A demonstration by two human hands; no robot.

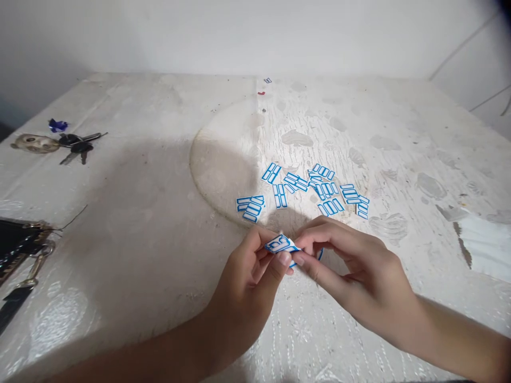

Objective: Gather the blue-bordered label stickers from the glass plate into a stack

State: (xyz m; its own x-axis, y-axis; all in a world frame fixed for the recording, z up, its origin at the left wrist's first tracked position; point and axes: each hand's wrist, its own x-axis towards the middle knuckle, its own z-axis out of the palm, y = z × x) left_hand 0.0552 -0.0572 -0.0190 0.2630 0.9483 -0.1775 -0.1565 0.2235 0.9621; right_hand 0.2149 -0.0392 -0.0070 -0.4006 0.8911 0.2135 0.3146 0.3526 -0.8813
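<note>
Between my two hands is a small white sticker (281, 243) with blue outlined markings, bent at its right edge. My left hand (255, 271) pinches it between thumb and fingers. My right hand (355, 266) is closed, with thumb and fingertips on the sticker's right side. A blue curved edge shows under the right fingers; what it belongs to is mostly hidden. Just beyond the hands lie several similar white-and-blue pieces (328, 190), some overlapping. One pair of pieces (252, 207) sits nearer the left hand.
Keys (80, 144) with a pale fob (35, 142) lie at the far left, beside a crumpled blue wrapper (58, 125). A black bag or wallet with a strap clip (38, 263) is at the left edge. White paper (489, 247) lies right. A wall stands behind the table.
</note>
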